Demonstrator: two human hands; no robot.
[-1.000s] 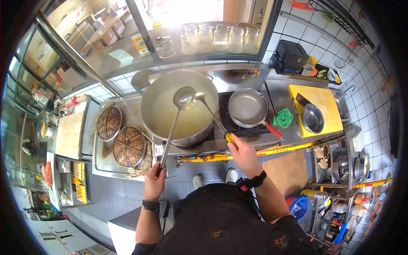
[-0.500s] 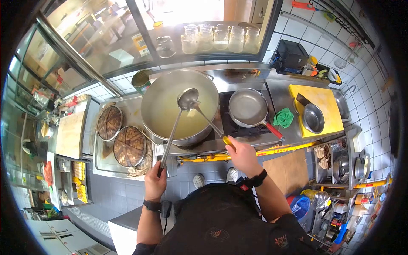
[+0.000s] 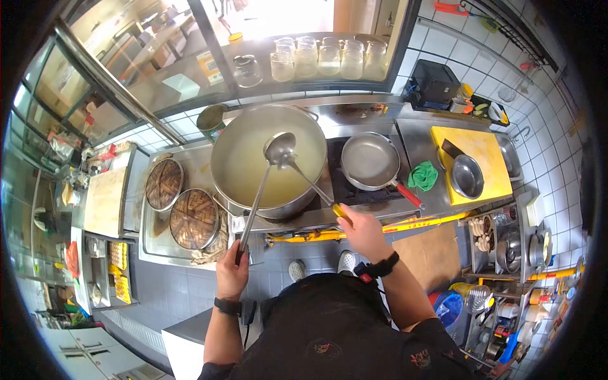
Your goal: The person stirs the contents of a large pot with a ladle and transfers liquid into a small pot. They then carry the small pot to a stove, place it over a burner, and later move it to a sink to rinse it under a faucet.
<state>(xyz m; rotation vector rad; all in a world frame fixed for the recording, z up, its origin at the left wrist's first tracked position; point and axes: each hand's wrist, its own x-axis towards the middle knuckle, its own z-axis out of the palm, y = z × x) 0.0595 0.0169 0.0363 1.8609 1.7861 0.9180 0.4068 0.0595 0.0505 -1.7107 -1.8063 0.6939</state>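
A large metal pot [image 3: 231, 161] of pale yellowish liquid stands on the stove in front of me. My left hand [image 3: 232, 272] is closed round the dark handle end of a big metal ladle [image 3: 280, 149], whose bowl is over the middle of the pot. In my right hand [image 3: 362, 233] is the yellow handle of a second utensil [image 3: 310, 182]. That utensil's metal shaft slants up and left into the pot, and its head sits against or just under the ladle bowl, partly hidden by it.
A frying pan [image 3: 370, 160] with a red handle rests on the burner to the right, beside a green cloth [image 3: 423, 176]. Farther right, a yellow board [image 3: 494, 166] bears a metal bowl [image 3: 467, 177]. Two woven round lids [image 3: 194, 218] lie left of the pot. Glass jars [image 3: 329, 58] line the sill.
The head of the right-hand utensil has shifted slightly left and shows a little differently beneath the ladle bowl. Both hands keep their hold almost in place.
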